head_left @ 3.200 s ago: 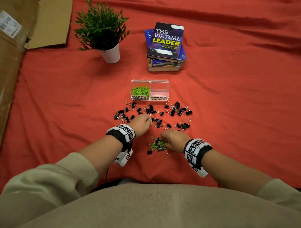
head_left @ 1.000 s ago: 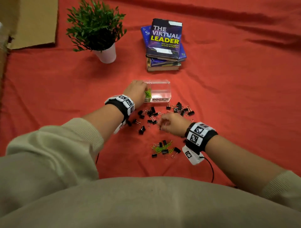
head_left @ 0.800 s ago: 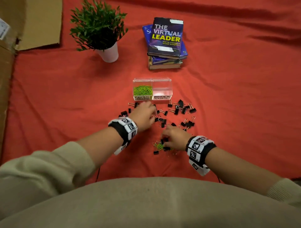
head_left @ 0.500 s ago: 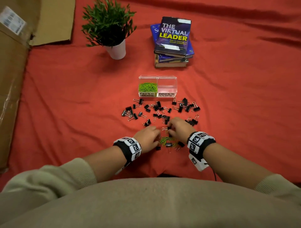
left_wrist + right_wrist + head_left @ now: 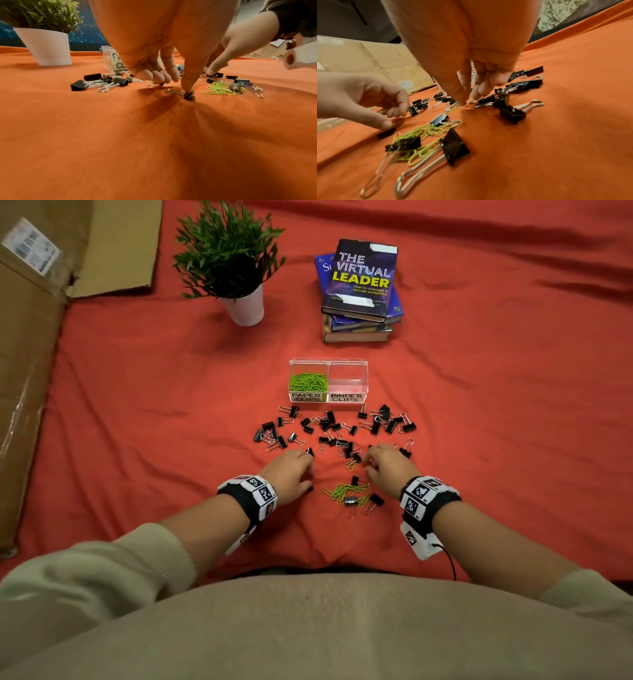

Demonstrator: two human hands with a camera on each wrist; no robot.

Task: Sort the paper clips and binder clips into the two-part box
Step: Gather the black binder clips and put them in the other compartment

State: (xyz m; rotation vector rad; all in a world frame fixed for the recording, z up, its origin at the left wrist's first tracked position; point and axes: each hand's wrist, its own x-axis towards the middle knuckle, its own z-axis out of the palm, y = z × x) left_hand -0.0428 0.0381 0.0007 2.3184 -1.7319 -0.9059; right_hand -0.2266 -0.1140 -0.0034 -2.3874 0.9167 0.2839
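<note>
The clear two-part box holds green paper clips in its left part; its right part, labelled binder clips, is bare. Black binder clips lie scattered in front of it. A small heap of green paper clips mixed with binder clips lies nearest me. My left hand rests left of the heap, its thumb pressing a binder clip into the cloth, the other fingers loosely bent. My right hand pinches thumb and forefinger down at the end of a loose green paper clip.
A potted plant and a stack of books stand behind the box. Flattened cardboard covers the left edge. The red cloth is wrinkled and dips under my left thumb.
My left hand went to the box's paper clip part and came back beside the heap. My right hand shifted from the heap up toward the loose paper clip above it.
</note>
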